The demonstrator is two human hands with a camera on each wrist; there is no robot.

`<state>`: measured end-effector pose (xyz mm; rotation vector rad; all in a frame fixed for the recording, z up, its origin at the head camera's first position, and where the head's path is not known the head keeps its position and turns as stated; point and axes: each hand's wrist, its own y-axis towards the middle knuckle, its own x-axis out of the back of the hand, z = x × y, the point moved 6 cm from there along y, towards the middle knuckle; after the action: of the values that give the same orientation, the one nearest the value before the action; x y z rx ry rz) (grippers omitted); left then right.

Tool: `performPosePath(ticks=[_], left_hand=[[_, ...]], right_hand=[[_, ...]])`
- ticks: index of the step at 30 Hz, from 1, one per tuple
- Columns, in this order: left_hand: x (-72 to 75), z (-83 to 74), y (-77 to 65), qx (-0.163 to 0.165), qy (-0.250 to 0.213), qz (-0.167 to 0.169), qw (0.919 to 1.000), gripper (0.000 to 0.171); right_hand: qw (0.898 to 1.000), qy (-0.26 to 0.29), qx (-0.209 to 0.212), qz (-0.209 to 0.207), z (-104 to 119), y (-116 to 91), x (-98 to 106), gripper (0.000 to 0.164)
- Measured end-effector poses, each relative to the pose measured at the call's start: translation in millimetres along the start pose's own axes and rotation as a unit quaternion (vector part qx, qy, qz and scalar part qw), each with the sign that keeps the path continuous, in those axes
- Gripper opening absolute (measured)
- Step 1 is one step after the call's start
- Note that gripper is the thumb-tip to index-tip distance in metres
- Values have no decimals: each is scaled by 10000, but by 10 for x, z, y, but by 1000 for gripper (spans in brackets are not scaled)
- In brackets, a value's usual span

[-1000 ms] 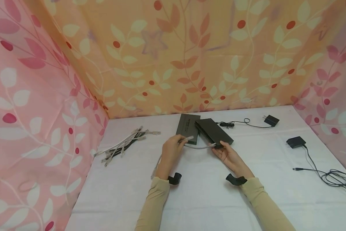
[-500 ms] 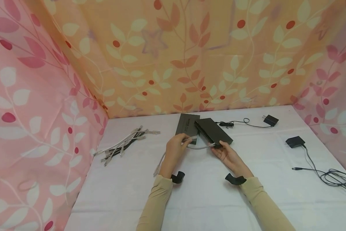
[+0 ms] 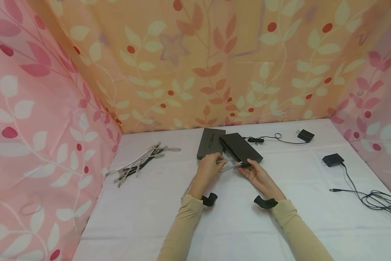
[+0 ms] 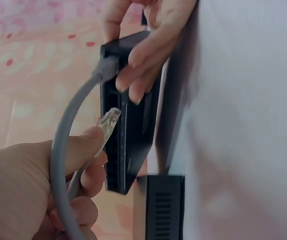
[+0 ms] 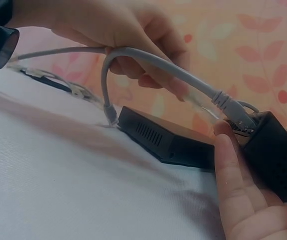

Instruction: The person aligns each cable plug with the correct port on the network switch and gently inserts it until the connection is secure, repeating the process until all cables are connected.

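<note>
My right hand [image 3: 260,177] grips the near end of a black network switch [image 3: 241,148], tilted with its row of ports facing left. One grey network cable [image 4: 68,120] has its plug [image 4: 106,69] seated in the end port, beside the right fingertips. My left hand [image 3: 208,170] pinches a clear network plug [image 4: 109,125] between thumb and index finger, its tip close in front of the ports. The plugged cable arches past the left hand. A second, grey-black switch [image 3: 211,142] lies flat on the table, partly behind the left hand.
A bundle of grey and black network cables [image 3: 140,163] lies on the left of the white table [image 3: 133,224]. At the back right is a black power adapter [image 3: 305,136] with its cord; another adapter [image 3: 333,160] with a coiled cord [image 3: 381,201] lies farther right.
My left hand has moved right with the pinched plug, up close to the switch's ports. The right hand and the switch have stayed nearly in place.
</note>
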<state>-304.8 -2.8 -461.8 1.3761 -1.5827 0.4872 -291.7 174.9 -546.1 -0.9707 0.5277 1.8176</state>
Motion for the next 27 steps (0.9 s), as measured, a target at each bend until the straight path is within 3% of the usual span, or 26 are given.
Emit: performPosePath(ticks=[12,21,27], left_hand=[[-132,-97,27,-49,-382,-230,9990,18],[-147,-99,49,75,-307,-252,9992,20],[-165,-147,52,58,-172,-115,9998,20]], right_hand=[[9990,-237,-30,-382,-8,-10,22,18],[9991,-322,-49,-288,-13,10,17,19],[9986,-229,-71,-477,-3,-6,32,16]])
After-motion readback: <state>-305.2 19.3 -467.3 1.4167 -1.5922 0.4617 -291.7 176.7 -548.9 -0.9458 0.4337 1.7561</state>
